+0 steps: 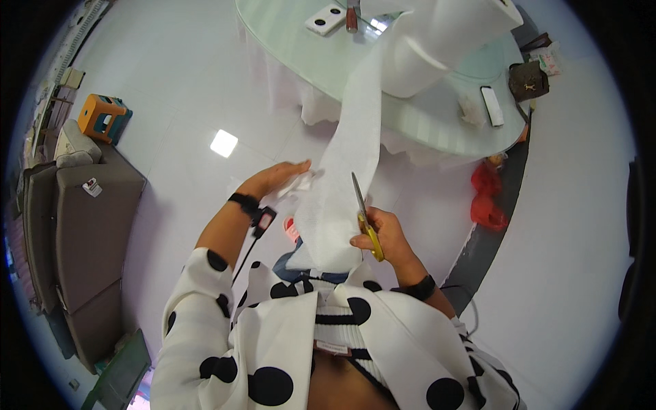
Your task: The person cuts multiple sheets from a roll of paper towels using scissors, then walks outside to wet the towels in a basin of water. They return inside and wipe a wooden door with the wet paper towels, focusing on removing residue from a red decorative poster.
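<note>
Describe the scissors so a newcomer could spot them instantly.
Start at the round glass table and follow the long white fabric strip hanging off it toward the person. At its right edge, the right hand grips the scissors: yellow handles, silver blades pointing up.

A long white fabric strip (352, 157) hangs from its roll (437, 48) at the surface's near edge. Yellow-handled scissors (365, 219), blades up, lie against the strip.

The white fabric strip (342, 198) hides the left hand's (277, 179) fingertips and the scissors' (365, 215) lower blade.
</note>
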`<state>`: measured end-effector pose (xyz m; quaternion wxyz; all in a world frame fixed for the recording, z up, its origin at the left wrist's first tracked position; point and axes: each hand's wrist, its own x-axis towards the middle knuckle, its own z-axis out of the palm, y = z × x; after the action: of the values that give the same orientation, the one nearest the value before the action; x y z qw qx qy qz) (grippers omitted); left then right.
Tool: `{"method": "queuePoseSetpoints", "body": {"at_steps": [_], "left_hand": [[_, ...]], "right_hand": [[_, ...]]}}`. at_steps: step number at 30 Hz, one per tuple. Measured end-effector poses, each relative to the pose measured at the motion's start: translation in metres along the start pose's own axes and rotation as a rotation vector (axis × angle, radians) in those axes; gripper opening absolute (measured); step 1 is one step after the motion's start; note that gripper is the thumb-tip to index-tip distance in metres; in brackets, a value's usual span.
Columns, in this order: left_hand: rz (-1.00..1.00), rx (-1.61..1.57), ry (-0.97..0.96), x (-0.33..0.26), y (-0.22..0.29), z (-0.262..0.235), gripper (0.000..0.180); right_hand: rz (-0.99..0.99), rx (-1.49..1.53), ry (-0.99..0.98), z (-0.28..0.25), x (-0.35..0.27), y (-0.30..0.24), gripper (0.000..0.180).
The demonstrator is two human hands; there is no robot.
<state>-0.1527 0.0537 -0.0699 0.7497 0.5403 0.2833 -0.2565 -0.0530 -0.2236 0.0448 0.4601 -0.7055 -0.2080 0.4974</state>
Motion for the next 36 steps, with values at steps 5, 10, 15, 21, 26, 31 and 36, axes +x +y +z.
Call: {"method": "queuePoseSetpoints", "body": {"at_steps": [5, 10, 15, 21, 26, 31, 36], "left_hand": [[-0.029, -0.23, -0.197, 0.038, -0.006, 0.039, 0.082], [0.122, -0.509, -0.544, 0.028, -0.025, 0.055, 0.091], [0.074, -0.461, -0.468, -0.002, -0.004, 0.047, 0.074], [0.115, -0.39, -0.244, -0.034, 0.009, 0.021, 0.061], [0.148, -0.372, -0.206, -0.048, -0.009, 0.012, 0.062], [0.175, -0.582, -0.147, -0.057, -0.03, 0.036, 0.06], [0.211, -0.559, -0.088, -0.058, -0.042, 0.05, 0.051]], "right_hand": [[0.008, 0.014, -0.139, 0.017, 0.007, 0.018, 0.029], [0.077, -0.109, -0.247, 0.013, -0.004, 0.054, 0.03], [-0.003, -0.365, -0.341, -0.004, -0.015, 0.121, 0.026], [0.185, -0.981, -0.174, -0.072, -0.051, 0.162, 0.026], [0.226, -0.476, 0.013, -0.089, -0.046, 0.126, 0.045], [0.114, -0.285, -0.115, -0.048, -0.017, 0.069, 0.055], [0.195, -0.324, -0.345, -0.032, 0.009, 0.039, 0.07]]}}
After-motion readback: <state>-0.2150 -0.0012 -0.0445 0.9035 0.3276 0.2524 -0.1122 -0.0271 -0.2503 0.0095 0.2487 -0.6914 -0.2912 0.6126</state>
